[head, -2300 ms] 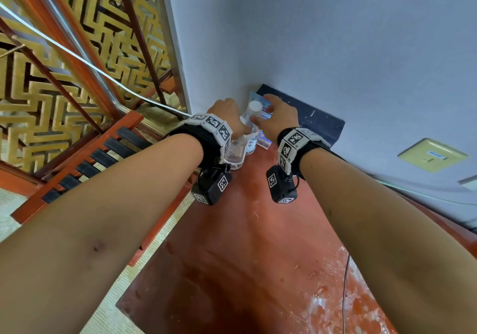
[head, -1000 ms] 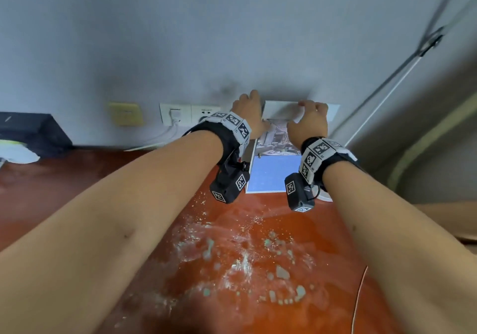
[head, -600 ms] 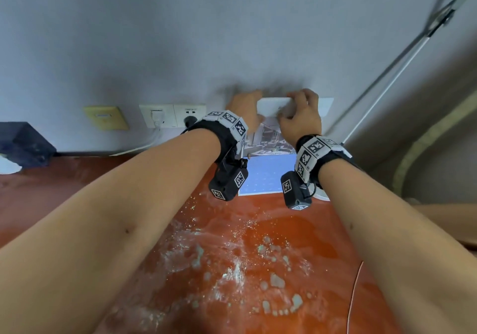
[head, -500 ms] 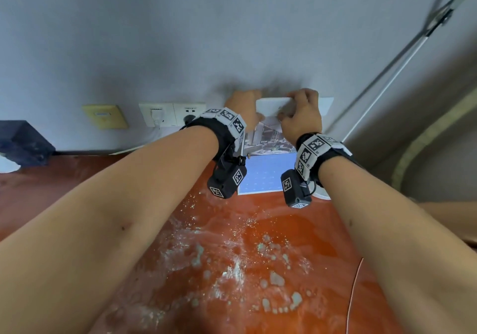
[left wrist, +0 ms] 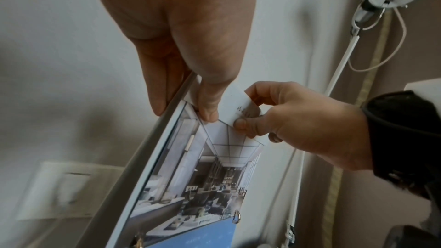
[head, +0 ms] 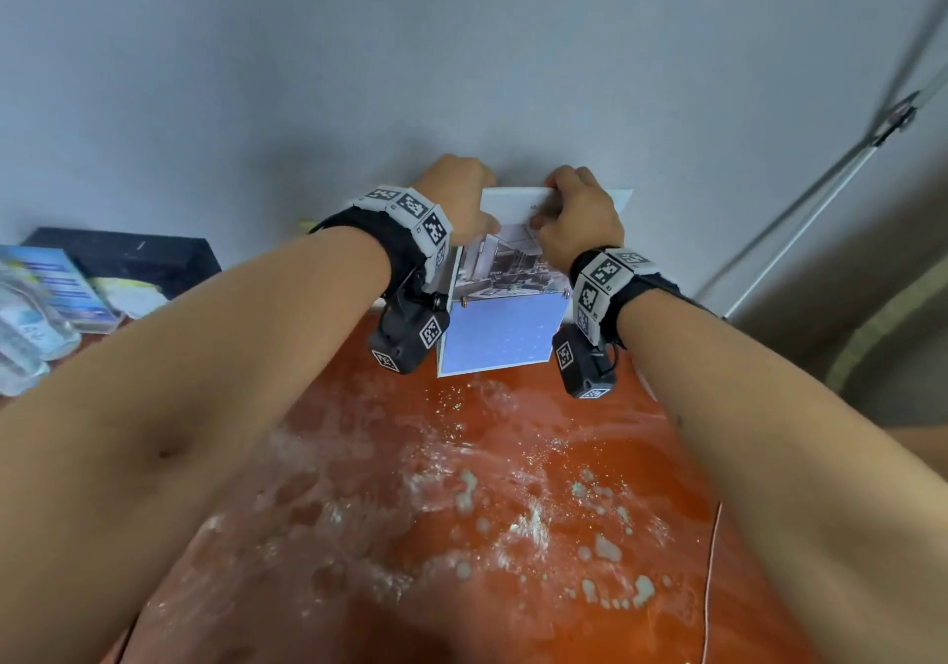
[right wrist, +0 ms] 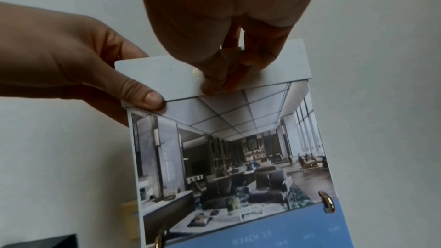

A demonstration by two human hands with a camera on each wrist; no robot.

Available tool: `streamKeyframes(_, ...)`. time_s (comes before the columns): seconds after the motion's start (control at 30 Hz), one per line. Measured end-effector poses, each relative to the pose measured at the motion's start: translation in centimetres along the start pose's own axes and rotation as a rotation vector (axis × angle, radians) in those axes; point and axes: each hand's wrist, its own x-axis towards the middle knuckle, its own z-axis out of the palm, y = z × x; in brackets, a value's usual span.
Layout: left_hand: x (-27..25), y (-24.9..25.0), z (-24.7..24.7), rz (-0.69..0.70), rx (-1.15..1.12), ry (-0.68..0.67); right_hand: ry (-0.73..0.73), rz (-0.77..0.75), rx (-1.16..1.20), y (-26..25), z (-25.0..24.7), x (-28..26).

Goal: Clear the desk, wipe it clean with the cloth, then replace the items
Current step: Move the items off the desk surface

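A desk calendar [head: 505, 304], with an interior photo page above a blue page, hangs close to the grey wall over the back of the red-orange desk [head: 390, 535]. My left hand [head: 456, 201] pinches its white top flap at the left corner. My right hand [head: 574, 212] pinches the same flap near the middle. In the left wrist view my left hand [left wrist: 183, 108] has its thumb in front of the calendar [left wrist: 203, 176] and its fingers behind it. The right wrist view shows my right hand [right wrist: 226, 74] on the calendar [right wrist: 238, 157]. Whether the bottom edge touches the desk I cannot tell.
White speckled patches cover the middle of the desk. At the far left stand a black box [head: 128, 258], a blue leaflet [head: 61, 284] and clear water bottles [head: 25, 345]. A white lamp pole [head: 821, 191] slants up the wall at right. A thin cable [head: 710, 561] crosses the desk's right side.
Both hands left the water bottle and took hold of the calendar's top flap. Since half a second ago they have carried it left along the wall; the box and bottles are back in view.
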Motion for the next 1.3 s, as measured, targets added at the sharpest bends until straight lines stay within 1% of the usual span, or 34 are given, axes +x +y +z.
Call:
streamKeyframes(0.07,-0.7,-1.0,-1.1,-0.021,-0.005,0.004,-0.015,-0.021,-0.004,-1.6,0.2,0.3)
streamKeyframes(0.1,-1.9,-2.2,-2.1,-0.025,0.002,0.019,-0.023,-0.043,-0.005,-3.2,0.8,0.2)
streamKeyframes(0.13,-3.3,-3.5,-3.2,-0.048,0.019,0.004,-0.045,-0.065,-0.004,-4.9,1.6,-0.2)
streamKeyframes(0.2,-5.7,-6.6,-5.0,-0.097,0.009,0.022,-0.072,-0.133,0.010,-8.8,3.1,-0.7)
streamKeyframes(0.33,-10.6,-13.0,-8.5,-0.197,0.019,0.058,-0.131,-0.255,0.060,-16.5,6.8,-1.5)
streamKeyframes(0.5,-16.1,-20.5,-12.5,-0.283,0.043,0.115,-0.187,-0.369,0.128,-25.7,11.7,-2.4)
streamKeyframes(0.7,-21.1,-28.4,-15.2,-0.372,0.088,0.128,-0.270,-0.475,0.169,-34.2,17.9,-3.4)
streamKeyframes(0.83,-22.9,-32.5,-15.8,-0.433,0.085,0.128,-0.335,-0.527,0.164,-37.9,21.6,-3.7)
streamKeyframes(1.0,-24.4,-36.3,-15.7,-0.485,0.057,0.140,-0.409,-0.605,0.179,-41.4,25.1,-3.7)
streamKeyframes(1.07,-24.5,-37.4,-15.6,-0.506,0.054,0.145,-0.435,-0.626,0.188,-42.4,26.1,-3.5)
streamKeyframes(1.17,-24.6,-38.7,-15.5,-0.522,0.056,0.144,-0.463,-0.613,0.250,-43.4,27.7,-3.2)
streamKeyframes(1.3,-24.5,-40.2,-15.1,-0.544,0.055,0.153,-0.478,-0.666,0.202,-44.4,29.4,-2.7)
